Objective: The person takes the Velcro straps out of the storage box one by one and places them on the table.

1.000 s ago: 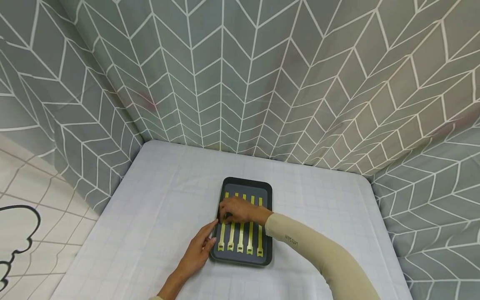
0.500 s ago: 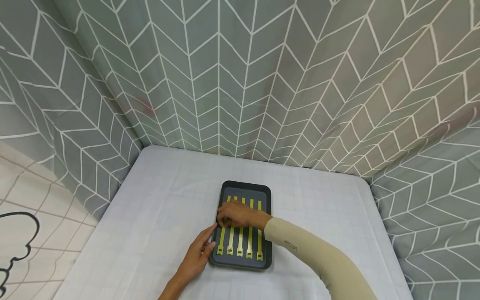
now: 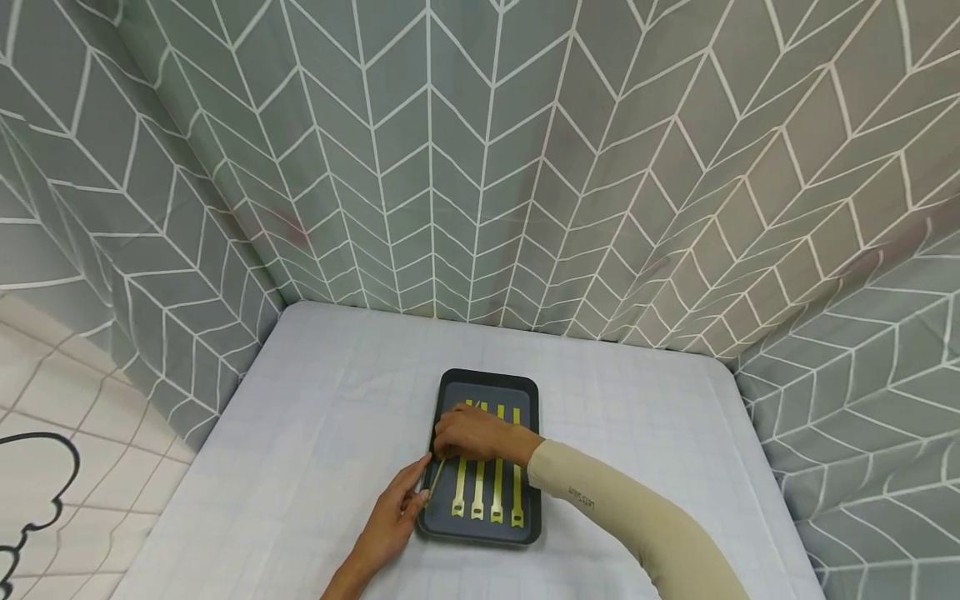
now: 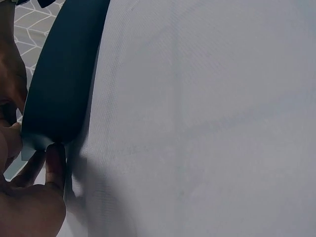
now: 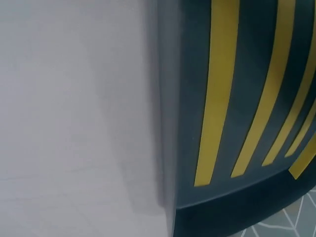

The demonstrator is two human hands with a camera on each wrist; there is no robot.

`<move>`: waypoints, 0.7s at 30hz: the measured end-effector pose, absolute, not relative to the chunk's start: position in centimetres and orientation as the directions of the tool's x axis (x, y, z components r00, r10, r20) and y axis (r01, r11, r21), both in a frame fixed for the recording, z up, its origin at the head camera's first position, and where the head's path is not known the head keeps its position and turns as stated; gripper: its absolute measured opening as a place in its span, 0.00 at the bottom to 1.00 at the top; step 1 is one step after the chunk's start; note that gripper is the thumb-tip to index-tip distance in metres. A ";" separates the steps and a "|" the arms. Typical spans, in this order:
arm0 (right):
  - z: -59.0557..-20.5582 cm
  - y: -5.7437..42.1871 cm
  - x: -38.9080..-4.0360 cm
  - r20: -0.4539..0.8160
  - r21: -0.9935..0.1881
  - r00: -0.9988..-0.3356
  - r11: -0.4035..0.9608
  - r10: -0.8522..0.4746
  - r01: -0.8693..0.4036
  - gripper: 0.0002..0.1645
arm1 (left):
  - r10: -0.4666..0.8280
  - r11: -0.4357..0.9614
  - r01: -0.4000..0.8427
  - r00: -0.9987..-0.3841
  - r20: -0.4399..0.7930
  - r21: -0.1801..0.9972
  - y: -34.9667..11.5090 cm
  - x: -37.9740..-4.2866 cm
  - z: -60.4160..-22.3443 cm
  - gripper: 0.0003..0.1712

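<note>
Several yellow cable straps (image 3: 497, 492) with slotted heads lie side by side, lengthwise, in a dark rectangular tray (image 3: 487, 377). My right hand (image 3: 474, 432) reaches across the tray and pinches the leftmost strap (image 3: 435, 481), which is turned edge-on and tilted along the left wall. That strap's far end (image 5: 303, 165) slants over the tray's end wall in the right wrist view. With thumb inside and fingers outside, my left hand (image 3: 393, 508) holds the tray's left rim, its thumb right at the strap's near end. Its fingers (image 4: 55, 165) touch the tray's outer wall in the left wrist view.
The tray stands on a table with a white cloth (image 3: 337, 400). Grey curtains (image 3: 480, 167) with a white chevron pattern hang behind and at the sides. A beige sleeve (image 3: 622, 508) covers the right forearm.
The leftmost strap, flat in the tray earlier, is now lifted and turned on edge in my right hand, its near end shifted left toward my left thumb. The left hand stays at the rim.
</note>
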State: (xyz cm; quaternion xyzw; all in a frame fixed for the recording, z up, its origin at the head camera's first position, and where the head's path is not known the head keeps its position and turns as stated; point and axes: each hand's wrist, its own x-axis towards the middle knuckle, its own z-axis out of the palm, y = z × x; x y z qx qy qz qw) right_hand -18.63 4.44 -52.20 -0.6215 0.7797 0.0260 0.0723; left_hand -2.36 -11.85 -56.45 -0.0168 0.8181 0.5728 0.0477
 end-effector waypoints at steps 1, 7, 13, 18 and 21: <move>-52.1 4.6 -18.6 -0.134 -0.060 -0.217 0.226 -0.967 -0.972 0.07 | 0.026 0.340 -0.079 -0.995 -0.093 0.937 -11.8 -2.3 -56.4 0.32; -51.0 5.9 -19.4 -0.057 -0.112 -0.224 0.230 -0.973 -0.967 0.07 | 0.026 0.299 -0.062 -0.997 -0.073 0.952 -11.7 -2.2 -56.2 0.31; -49.6 8.0 -19.9 -0.017 -0.206 -0.328 0.324 -0.945 -0.923 0.08 | 0.025 0.351 -0.054 -0.997 -0.067 0.935 -11.6 -2.4 -56.6 0.32; -48.8 9.5 -20.2 0.025 -0.291 -0.405 0.381 -0.914 -0.877 0.09 | 0.010 0.366 -0.079 -0.996 -0.089 0.927 -11.6 -2.2 -56.7 0.33; -48.6 10.5 -20.5 0.051 -0.319 -0.439 0.402 -0.897 -0.858 0.08 | 0.016 0.360 -0.067 -0.997 -0.078 0.931 -11.6 -2.2 -56.8 0.34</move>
